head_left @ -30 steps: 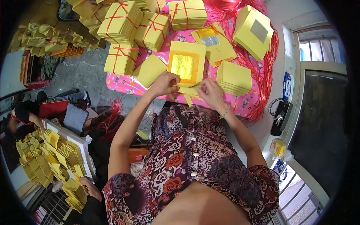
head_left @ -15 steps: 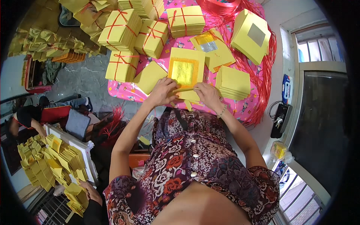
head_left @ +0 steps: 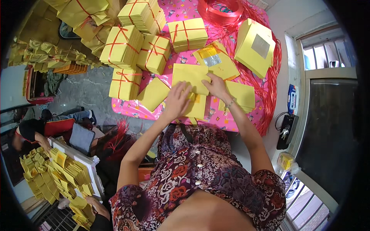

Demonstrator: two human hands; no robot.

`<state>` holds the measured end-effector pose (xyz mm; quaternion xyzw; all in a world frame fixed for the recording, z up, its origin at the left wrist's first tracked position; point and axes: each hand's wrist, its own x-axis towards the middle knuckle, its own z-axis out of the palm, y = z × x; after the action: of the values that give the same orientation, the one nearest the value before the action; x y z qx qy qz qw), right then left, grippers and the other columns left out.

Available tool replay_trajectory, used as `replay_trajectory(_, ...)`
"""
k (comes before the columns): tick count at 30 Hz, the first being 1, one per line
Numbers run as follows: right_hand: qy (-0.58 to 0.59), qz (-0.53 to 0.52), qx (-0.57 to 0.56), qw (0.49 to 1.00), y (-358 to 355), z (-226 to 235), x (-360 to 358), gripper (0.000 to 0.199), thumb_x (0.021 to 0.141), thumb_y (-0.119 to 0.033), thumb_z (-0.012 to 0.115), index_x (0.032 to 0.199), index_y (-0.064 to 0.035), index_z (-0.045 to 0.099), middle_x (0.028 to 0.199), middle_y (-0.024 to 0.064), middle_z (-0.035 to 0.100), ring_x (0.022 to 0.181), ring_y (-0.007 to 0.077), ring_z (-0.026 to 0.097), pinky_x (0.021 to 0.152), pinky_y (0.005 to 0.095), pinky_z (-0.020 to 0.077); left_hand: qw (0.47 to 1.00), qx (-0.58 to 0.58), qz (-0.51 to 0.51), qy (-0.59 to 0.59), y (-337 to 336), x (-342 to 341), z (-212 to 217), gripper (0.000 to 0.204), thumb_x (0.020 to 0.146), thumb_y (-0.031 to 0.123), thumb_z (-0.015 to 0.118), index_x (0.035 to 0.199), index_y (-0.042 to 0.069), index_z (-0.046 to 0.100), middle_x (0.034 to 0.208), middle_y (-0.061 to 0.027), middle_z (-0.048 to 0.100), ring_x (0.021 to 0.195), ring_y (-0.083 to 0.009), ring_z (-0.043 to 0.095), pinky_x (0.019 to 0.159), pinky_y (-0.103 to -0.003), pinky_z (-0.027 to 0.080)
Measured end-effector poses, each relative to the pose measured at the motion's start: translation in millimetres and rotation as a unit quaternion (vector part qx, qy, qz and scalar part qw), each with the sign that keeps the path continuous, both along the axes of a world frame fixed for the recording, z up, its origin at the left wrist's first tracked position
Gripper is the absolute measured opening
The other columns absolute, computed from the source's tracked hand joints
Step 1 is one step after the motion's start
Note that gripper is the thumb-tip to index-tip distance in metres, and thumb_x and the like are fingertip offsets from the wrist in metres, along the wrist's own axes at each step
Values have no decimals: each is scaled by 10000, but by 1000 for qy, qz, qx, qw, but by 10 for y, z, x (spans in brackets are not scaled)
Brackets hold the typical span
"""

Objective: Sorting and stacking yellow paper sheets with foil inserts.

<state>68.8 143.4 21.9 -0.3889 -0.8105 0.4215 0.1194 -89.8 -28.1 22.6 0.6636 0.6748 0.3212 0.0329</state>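
A folded yellow paper sheet [head_left: 190, 75] lies on the pink patterned table cover, its plain side up. My left hand [head_left: 178, 101] rests on its near left part with fingers stretched out flat. At its right edge my right hand [head_left: 216, 85] pinches the paper between thumb and fingers. Beneath and nearer to me lies another yellow sheet [head_left: 196, 109] with an orange patch, partly covered. Just right of my right hand is a low stack of yellow papers [head_left: 243, 94]. Another plain yellow piece [head_left: 154, 94] lies to the left.
Bundles tied with red ribbon [head_left: 121, 46] stand at the far left of the table. A sheet with a silver square [head_left: 212, 60], a thick yellow stack [head_left: 256, 48] and a red ribbon coil [head_left: 219, 13] lie beyond. At lower left, other people's hands [head_left: 98, 208] touch yellow papers.
The sheet's gold square faced up before; now the sheet is folded over and its plain side shows. My left hand has flattened onto it, and my right hand has moved up its right edge.
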Motion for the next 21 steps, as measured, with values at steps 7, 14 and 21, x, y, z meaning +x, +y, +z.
replay_trajectory(7, -54, 12, -21, 998, 324, -160, -227, 402, 807, -309, 621, 993, 45, 582, 901, 229, 618, 842, 379, 589, 768, 441, 466, 988, -129, -20, 79, 260, 83, -5, 638, 844, 334, 579, 1417, 193, 336, 1451, -163, 288, 1326, -393, 253, 1079, -520, 215)
replay_trajectory(14, -73, 17, 153, 985, 375, -32, -422, 420, 807, -280, 644, 1140, -35, 568, 1111, 180, 578, 1039, 345, 538, 868, 400, 440, 985, -156, -27, 71, 283, 50, -119, 626, 874, 381, 530, 1432, 197, 313, 1462, -172, 267, 1334, -409, 232, 1079, -534, 202)
replay_trajectory(21, -46, 103, 84, 990, 393, -187, -680, 280, 828, -192, 603, 1066, -44, 603, 1032, 162, 599, 980, 329, 577, 849, 432, 457, 985, -157, -30, 68, 306, 58, -138, 632, 870, 375, 537, 1432, 191, 313, 1463, -174, 265, 1337, -406, 228, 1082, -530, 200)
